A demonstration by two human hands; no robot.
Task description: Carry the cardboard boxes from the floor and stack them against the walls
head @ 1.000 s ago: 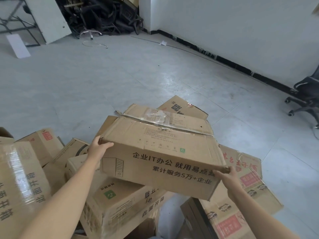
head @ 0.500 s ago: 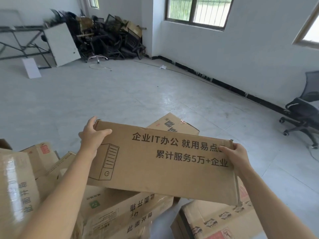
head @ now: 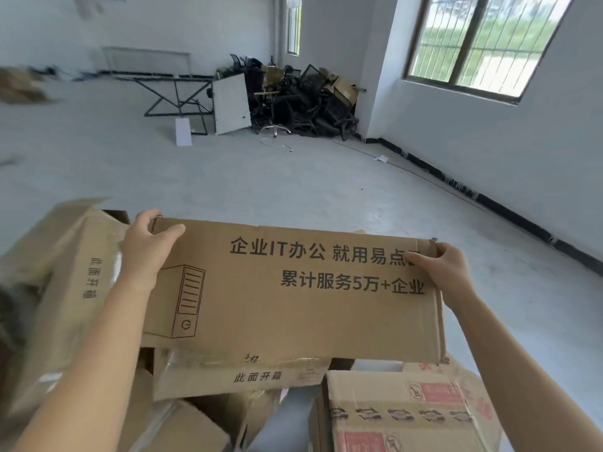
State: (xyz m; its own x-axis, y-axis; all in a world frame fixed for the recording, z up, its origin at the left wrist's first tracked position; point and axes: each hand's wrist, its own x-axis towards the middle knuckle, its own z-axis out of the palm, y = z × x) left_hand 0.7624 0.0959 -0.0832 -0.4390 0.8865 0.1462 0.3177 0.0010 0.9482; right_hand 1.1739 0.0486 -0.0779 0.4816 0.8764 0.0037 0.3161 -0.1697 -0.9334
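I hold a brown cardboard box with black printed characters and a computer-tower drawing, raised in front of me above the pile. My left hand grips its upper left corner, thumb on the near face. My right hand grips the upper right corner the same way. Below lie more boxes: a taped one directly under it, a tall one at the left, and one with red labels at the lower right.
Grey tiled floor stretches ahead. A heap of black office chairs, a white panel and a metal frame fill the far corner. The white wall with a black skirting and a barred window runs along the right.
The box has come up off the pile and tipped its printed face toward me. My view has risen and turned left, showing the far corner and window.
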